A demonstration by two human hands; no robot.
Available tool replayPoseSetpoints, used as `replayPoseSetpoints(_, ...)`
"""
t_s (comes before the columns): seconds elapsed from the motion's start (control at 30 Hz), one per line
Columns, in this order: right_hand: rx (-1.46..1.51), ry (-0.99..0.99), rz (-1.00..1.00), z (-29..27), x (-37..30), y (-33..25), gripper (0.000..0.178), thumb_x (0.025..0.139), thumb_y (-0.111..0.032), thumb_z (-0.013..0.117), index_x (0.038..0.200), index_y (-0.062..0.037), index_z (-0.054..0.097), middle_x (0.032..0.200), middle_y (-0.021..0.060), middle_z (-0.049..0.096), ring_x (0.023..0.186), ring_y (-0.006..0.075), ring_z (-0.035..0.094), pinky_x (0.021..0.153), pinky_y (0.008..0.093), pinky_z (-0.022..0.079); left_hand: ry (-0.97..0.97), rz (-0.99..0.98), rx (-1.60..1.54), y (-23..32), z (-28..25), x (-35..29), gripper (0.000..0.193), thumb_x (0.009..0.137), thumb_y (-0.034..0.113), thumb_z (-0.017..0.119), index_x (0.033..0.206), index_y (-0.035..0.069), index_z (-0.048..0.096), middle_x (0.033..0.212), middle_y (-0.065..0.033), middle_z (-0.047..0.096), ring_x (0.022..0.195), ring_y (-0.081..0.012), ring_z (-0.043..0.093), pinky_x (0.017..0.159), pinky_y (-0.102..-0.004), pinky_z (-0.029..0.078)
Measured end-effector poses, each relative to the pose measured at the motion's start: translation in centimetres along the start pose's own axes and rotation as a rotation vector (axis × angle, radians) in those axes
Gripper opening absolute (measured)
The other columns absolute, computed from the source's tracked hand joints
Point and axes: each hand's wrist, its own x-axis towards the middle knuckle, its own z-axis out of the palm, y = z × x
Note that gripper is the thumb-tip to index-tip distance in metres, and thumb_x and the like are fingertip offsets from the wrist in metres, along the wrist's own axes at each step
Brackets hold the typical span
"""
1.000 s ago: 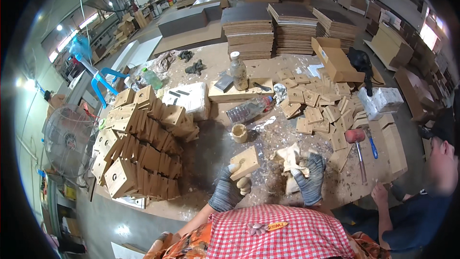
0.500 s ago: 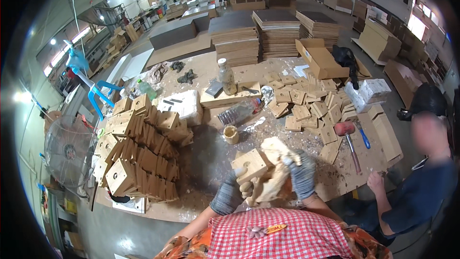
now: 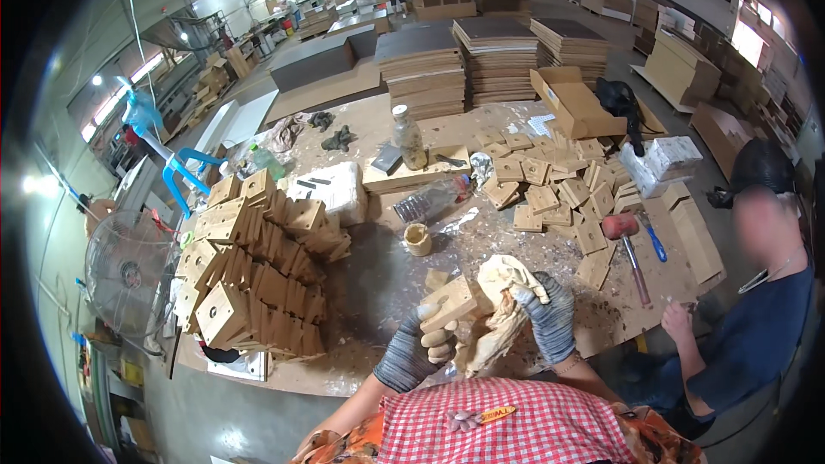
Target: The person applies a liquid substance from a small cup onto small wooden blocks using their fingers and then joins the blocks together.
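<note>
My left hand [image 3: 417, 345], in a grey knit glove, is closed round a small wooden block [image 3: 449, 302] with a hole in its face. In my right hand [image 3: 548, 314], gloved alike, a crumpled cream rag [image 3: 501, 318] is bunched, hanging down beside the block. Rag and block touch or overlap at the block's right end; the exact contact is hidden. Another small wood piece [image 3: 436, 279] lies on the table just beyond the block. Farther off stands a small tan cup [image 3: 418, 240] with a stained rim.
Stacked wooden blocks [image 3: 258, 271] rise at the left, near a fan [image 3: 129, 271]. Loose blocks [image 3: 550, 189] are heaped at the right by a red-headed mallet [image 3: 627, 249] and a blue-handled tool [image 3: 651, 236]. A plastic bottle [image 3: 430, 199] lies mid-table. A person [image 3: 756, 309] stands at the right.
The wooden block has tilted in my left hand, showing more of its narrow side. My right hand and the rag have shifted slightly across it.
</note>
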Motion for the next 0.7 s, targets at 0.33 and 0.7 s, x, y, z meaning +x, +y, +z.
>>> replayPoseSetpoints(0.33,0.052,-0.014,-0.078,0.6,-0.3,1.0,0.022,0.078,-0.014,0.073,0.095,-0.0033,0.063,0.086,0.0045,0.061,0.075,0.0124,0.059,0.068,0.0254,0.051,-0.087,-0.109,-0.195,-1.1,0.5,-0.1,0.039,0.094,0.035,0.042,0.087,0.0,0.058,0.047,0.0085,0.038,0.048,-0.0091,0.037,0.051,-0.0222,0.035)
replayPoseSetpoints(0.7,-0.215,-0.01,-0.107,-0.7,-0.6,-1.3,0.02,0.078,-0.012,0.071,0.094,-0.0016,0.064,0.086,0.0064,0.063,0.078,0.0134,0.059,0.07,0.0272,0.049,-0.213,-0.018,-0.207,-0.5,2.2,-1.8,0.033,0.094,0.034,0.041,0.07,0.013,0.05,0.044,0.008,0.038,0.046,-0.0082,0.036,0.052,-0.0235,0.031)
